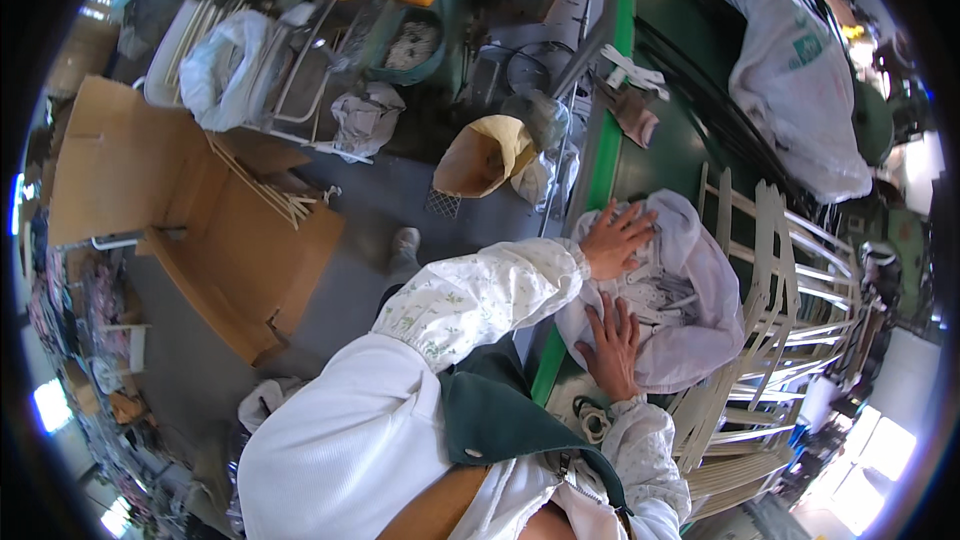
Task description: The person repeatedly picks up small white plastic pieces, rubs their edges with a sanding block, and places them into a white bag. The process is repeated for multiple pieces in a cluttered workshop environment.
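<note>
A white plastic bag lies with its mouth wide on the green work surface, in front of my body. Inside it is a heap of small white plastic pieces. My left hand rests over the bag's far left part, its fingers spread at the edge of the heap. Lower down, my right hand lies on the bag's near side, fingers stretched toward the same pieces. Neither hand is closed around anything. White floral sleeve covers reach down to both wrists.
A green-edged belt table carries long black strips, a full white bag and stacked cream-coloured frames. On the left are an open cardboard box, a yellowish sack and a tub of small parts.
</note>
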`<state>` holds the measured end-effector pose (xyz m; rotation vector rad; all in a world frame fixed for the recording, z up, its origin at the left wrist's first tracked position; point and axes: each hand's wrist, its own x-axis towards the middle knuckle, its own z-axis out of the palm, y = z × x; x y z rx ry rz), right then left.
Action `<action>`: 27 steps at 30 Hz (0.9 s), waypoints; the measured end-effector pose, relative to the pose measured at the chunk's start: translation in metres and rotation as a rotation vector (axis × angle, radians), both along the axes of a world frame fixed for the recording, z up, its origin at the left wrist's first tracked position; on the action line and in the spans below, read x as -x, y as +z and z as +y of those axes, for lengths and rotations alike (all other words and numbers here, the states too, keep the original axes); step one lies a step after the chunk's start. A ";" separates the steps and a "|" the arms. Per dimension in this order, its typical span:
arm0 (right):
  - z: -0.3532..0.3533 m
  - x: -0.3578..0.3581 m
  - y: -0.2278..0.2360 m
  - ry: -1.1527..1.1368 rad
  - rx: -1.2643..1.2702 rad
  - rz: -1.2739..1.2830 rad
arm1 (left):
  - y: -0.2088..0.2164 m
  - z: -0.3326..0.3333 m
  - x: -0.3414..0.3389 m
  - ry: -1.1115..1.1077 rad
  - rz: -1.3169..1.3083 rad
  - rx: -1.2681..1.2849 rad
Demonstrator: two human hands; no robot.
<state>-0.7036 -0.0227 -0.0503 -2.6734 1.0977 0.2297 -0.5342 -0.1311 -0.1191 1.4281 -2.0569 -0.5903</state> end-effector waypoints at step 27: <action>-0.050 -0.642 -0.426 0.057 -0.453 -0.201 | -0.287 0.415 -0.387 1.183 0.237 -0.615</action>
